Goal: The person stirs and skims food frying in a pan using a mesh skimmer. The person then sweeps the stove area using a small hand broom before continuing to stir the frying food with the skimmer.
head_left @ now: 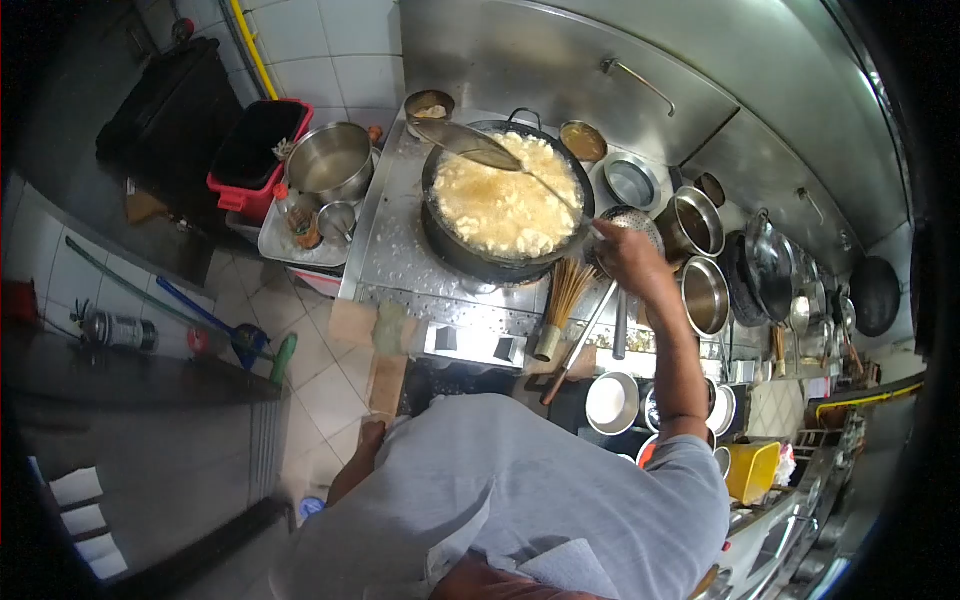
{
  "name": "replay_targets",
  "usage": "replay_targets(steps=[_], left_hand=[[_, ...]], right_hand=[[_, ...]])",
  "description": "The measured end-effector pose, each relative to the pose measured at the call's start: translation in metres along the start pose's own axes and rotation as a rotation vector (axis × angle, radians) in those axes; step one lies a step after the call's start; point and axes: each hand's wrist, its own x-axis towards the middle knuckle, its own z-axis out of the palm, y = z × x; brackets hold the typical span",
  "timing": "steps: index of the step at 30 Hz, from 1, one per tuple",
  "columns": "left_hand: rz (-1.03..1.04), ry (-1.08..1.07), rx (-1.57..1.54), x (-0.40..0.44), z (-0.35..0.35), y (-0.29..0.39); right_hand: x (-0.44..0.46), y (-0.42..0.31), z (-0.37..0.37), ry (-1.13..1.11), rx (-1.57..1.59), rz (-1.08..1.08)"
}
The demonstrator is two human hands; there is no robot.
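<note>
My right hand [628,255] is closed round the handle of a long metal skimmer [470,146]. The skimmer's wide head tilts over the upper left part of a large black wok [450,250], with its end past the rim. Pale yellow pieces [520,215] float in bubbling liquid that fills the wok. At the lower left, beside my body, hangs my left hand [372,434]; it is small in view and its fingers cannot be made out. A bamboo brush [562,305] lies just below the wok's right side, near my right forearm.
A steel pot [330,162] and a bottle [300,218] stand on a tray left of the stove. Right of the wok are a bowl [632,182], steel pots [690,222] and a ladle [582,342]. White containers [612,402] sit near my right side.
</note>
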Motion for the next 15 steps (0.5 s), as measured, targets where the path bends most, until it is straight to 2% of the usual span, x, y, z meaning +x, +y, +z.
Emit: replay_targets(steps=[1,4,6,8,9,10,11,13,15], left_hand=[[-0.014,-0.015,-0.009,-0.001,0.000,0.001],[0.062,-0.046,0.100,0.001,0.002,-0.001],[0.062,-0.067,0.134,0.007,0.001,0.003],[-0.358,-0.061,-0.269,0.014,-0.002,0.016],[-0.776,-0.048,-0.677,0.018,-0.011,0.026],[-0.773,-0.048,-0.674,0.018,-0.023,0.030],[-0.545,-0.066,-0.525,0.018,-0.033,0.034],[-0.319,-0.079,-0.374,0.022,-0.040,0.035],[-0.080,-0.146,0.010,0.025,-0.043,0.029]], right_hand=[[0.001,0.001,0.021,-0.006,0.082,0.055],[0.005,-0.002,0.066,-0.006,0.069,0.018],[0.006,-0.007,0.081,0.004,0.079,0.209],[0.008,-0.004,0.094,0.039,0.095,0.226],[0.008,-0.004,0.096,0.074,0.106,0.243],[0.010,-0.005,0.095,0.078,0.108,0.245],[0.011,-0.007,0.092,0.087,0.105,0.236],[0.012,-0.014,0.084,0.097,0.103,0.223],[0.013,-0.022,0.077,0.135,0.114,0.266]])
